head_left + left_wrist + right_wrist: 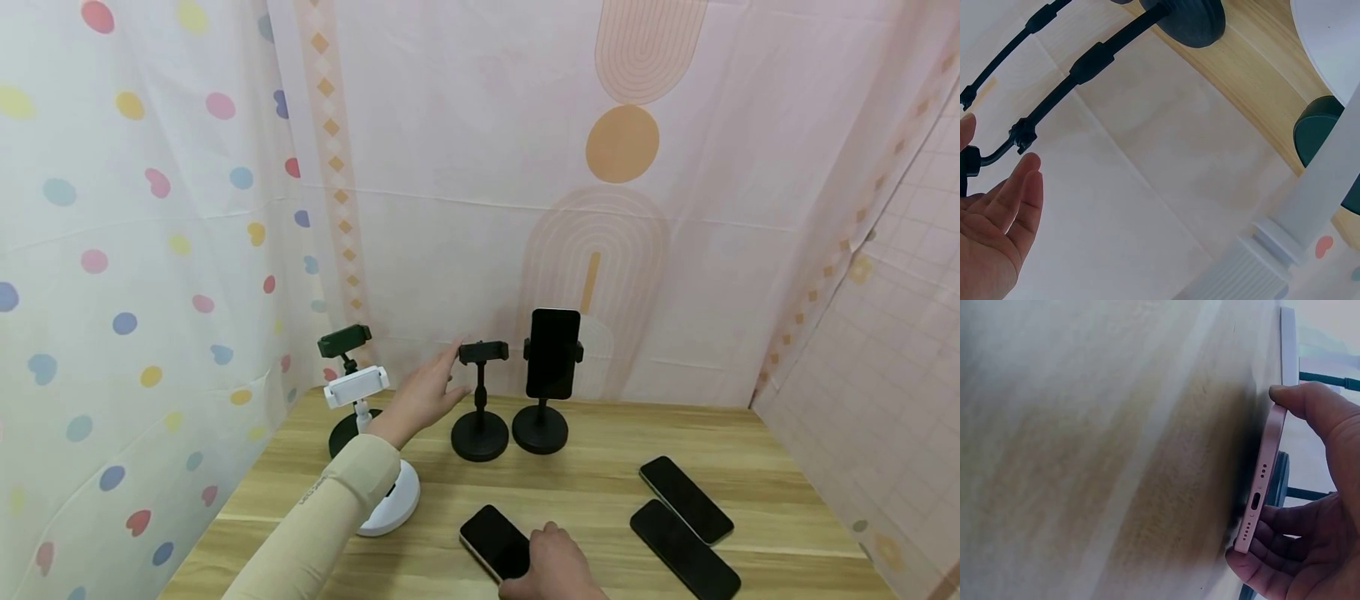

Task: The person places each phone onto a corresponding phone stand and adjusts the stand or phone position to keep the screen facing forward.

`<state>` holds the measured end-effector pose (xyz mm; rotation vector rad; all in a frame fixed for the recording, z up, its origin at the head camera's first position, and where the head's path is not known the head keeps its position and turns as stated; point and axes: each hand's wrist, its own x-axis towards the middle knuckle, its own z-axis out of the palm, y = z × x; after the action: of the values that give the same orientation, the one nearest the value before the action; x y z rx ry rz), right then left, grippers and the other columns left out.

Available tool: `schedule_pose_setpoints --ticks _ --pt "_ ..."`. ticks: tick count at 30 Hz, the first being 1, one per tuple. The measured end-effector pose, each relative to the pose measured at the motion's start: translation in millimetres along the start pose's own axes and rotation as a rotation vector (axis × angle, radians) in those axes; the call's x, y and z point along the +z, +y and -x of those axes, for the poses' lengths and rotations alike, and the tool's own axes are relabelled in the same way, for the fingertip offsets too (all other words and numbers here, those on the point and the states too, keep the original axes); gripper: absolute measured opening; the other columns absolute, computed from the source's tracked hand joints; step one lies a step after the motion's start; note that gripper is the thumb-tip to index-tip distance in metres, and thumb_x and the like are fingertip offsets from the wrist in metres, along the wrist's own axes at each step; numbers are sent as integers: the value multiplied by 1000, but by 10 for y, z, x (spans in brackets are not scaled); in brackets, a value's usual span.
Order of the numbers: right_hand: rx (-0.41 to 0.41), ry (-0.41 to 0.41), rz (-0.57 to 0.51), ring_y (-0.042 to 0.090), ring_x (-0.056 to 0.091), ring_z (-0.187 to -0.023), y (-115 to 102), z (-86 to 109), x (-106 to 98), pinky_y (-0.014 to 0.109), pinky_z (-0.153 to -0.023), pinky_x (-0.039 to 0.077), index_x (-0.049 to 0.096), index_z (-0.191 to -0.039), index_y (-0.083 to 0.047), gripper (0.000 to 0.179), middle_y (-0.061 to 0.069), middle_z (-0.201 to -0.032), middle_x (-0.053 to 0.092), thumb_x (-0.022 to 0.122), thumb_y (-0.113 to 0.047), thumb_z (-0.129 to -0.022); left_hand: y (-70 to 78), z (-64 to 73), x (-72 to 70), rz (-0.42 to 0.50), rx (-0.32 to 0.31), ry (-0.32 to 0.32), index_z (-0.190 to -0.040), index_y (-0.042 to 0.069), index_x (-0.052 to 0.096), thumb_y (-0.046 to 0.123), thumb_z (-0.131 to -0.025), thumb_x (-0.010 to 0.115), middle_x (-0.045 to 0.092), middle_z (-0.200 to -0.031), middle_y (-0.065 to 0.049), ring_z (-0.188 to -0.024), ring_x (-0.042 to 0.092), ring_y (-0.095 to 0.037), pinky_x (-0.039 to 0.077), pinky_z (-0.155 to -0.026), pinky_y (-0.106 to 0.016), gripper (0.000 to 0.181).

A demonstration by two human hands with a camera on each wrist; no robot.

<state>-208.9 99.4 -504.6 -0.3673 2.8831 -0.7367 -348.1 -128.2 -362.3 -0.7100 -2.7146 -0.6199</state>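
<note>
My left hand reaches to the left end of a black phone stand, fingertips right at its clamp. In the left wrist view the fingers of that hand are extended, the thumb apart from them, with the stand's dark head between. At the front of the table, my right hand grips the near end of a smartphone with a black screen. The right wrist view shows thumb and fingers on opposite long sides of this pink-edged smartphone, low over the wooden surface.
Another black stand holds an upright phone. Left of the hand stand a white phone stand and a green one, close to the left forearm. Two dark phones lie side by side at right on the wooden table.
</note>
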Motion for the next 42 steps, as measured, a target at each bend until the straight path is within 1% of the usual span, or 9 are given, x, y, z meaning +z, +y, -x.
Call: schedule_pose_setpoints --ticks 5,11,17,22,26,29,33,38,42 --pt "15 28 10 24 46 -68 1 -2 -14 41 -60 47 62 -86 7 58 12 -79 48 80 -45 -67 -16 12 23 -8 3 -13 -155 -2 23 28 -98 66 42 -150 -22 -110 65 -30 49 -96 -46 78" --pt "42 76 36 27 48 -71 -13 -21 -45 44 -65 48 62 -94 8 64 14 -84 50 80 -50 -70 -31 18 42 -24 12 -6 -154 -3 25 28 -98 66 44 -148 -23 -109 65 -30 48 -96 -47 76" --pt "75 145 6 25 47 -73 -41 -36 -72 44 -65 47 62 -100 9 69 13 -87 49 82 -49 -69 -14 20 38 -18 -2 -13 -154 -4 26 28 -98 66 41 -150 -22 -111 65 -30 47 -99 -48 75" --pt "92 200 -13 25 49 -77 -58 -47 -98 44 -69 48 62 -108 11 75 13 -91 51 84 -50 -70 15 14 22 2 -9 -18 -154 -3 25 28 -98 65 39 -152 -22 -112 64 -31 47 -98 -48 75" --pt "114 242 -34 24 49 -81 -75 -65 -114 44 -73 48 61 -113 11 78 14 -95 53 83 -51 -71 18 8 18 -6 -3 -10 -153 -5 27 28 -98 65 40 -151 -23 -110 65 -31 48 -96 -48 74" --pt "130 283 -44 23 49 -82 -88 -79 -118 43 -73 48 61 -115 10 79 13 -96 53 83 -52 -71 12 10 17 -17 6 4 -153 -5 28 26 -98 65 41 -150 -25 -109 65 -31 48 -97 -49 74" --pt "141 357 -57 22 49 -83 -107 -94 -123 42 -73 48 61 -117 7 79 10 -96 52 83 -53 -71 7 13 12 -16 22 21 -152 -5 28 24 -98 66 41 -149 -25 -108 66 -32 48 -97 -49 73" --pt "135 437 -79 21 51 -86 -132 -117 -136 41 -74 48 62 -118 3 77 9 -100 54 83 -54 -70 13 13 5 -8 36 36 -152 -5 29 24 -98 66 42 -149 -24 -106 67 -31 50 -93 -48 71" --pt "132 480 -116 20 51 -87 -162 -123 -149 40 -75 47 63 -117 1 76 8 -101 55 83 -55 -69 13 11 3 -7 35 39 -153 -4 29 24 -98 65 43 -149 -23 -105 67 -30 51 -92 -47 71"
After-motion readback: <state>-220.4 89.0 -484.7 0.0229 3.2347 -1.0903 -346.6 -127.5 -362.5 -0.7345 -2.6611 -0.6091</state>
